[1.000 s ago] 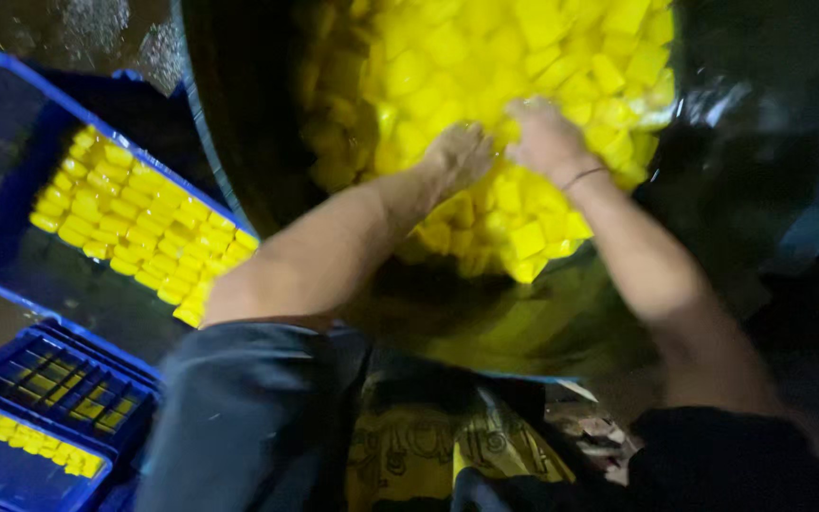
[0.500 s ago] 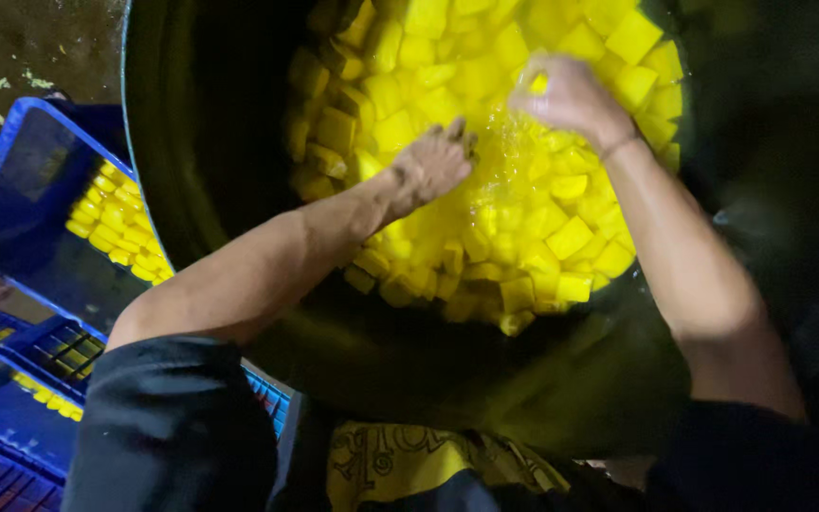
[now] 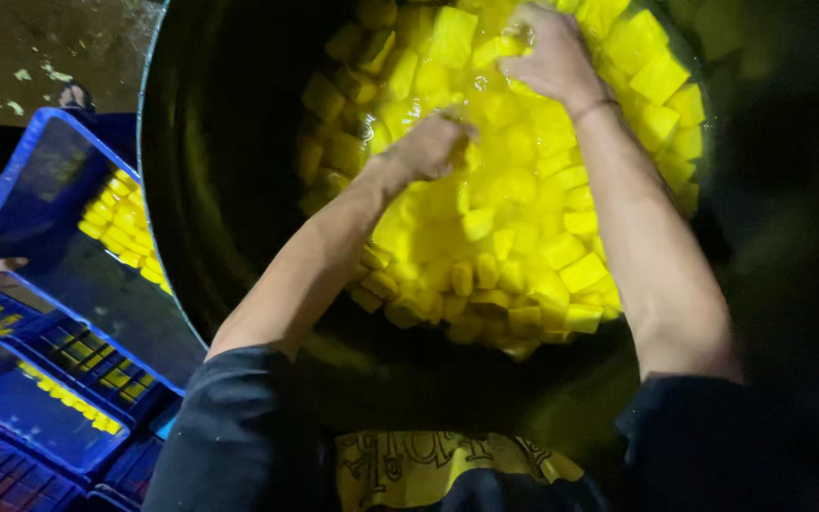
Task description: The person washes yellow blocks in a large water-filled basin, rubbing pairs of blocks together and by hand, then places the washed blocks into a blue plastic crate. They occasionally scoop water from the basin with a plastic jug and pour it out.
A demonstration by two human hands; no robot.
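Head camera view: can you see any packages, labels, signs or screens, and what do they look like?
No packages, signs or screens.
Printed cloth: bottom centre, below the dark tub; yellow with dark lettering, crumpled.
Blue crates: left side, rectangular, plastic, holding yellow blocks; no labels visible.

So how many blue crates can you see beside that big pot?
3 clearly: a tilted blue crate with yellow cubes by the pot's rim, one below it, one between. Darker ones at the bottom edge may add more.

cubes in tub | crate left of tub | more crates seemingly stacked below it
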